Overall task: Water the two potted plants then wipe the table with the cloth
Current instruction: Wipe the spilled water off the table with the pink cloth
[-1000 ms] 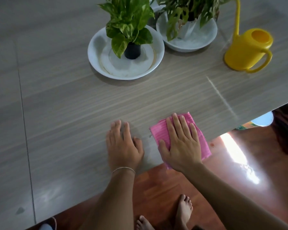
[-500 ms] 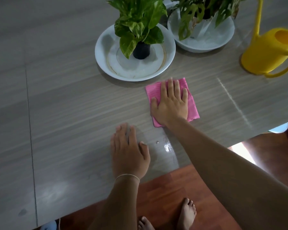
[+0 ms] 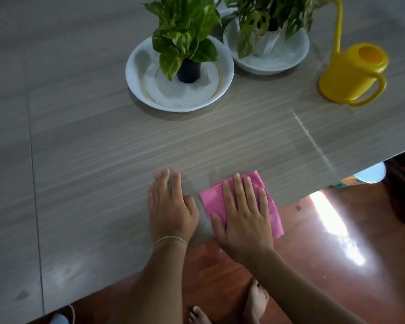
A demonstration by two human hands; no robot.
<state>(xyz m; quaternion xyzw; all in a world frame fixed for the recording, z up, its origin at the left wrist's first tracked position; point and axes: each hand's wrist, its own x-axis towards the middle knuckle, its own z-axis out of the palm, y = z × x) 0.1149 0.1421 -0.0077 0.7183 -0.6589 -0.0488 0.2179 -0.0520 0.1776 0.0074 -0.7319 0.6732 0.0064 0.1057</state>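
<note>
Now right hand [image 3: 244,216], grip spread flat, presses pink cloth [image 3: 272,206] beneath at table [image 3: 103,160] edge

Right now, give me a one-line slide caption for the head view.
Right hand presses the pink cloth flat near the table edge; left hand rests beside it.

You have nothing to read here: no text, label, brand, number or sign shows on anything in view.

cloth [image 3: 241,202] near table [image 3: 80,160] edge | plants [image 3: 185,31] behind | watering can [image 3: 351,73] far right
</note>
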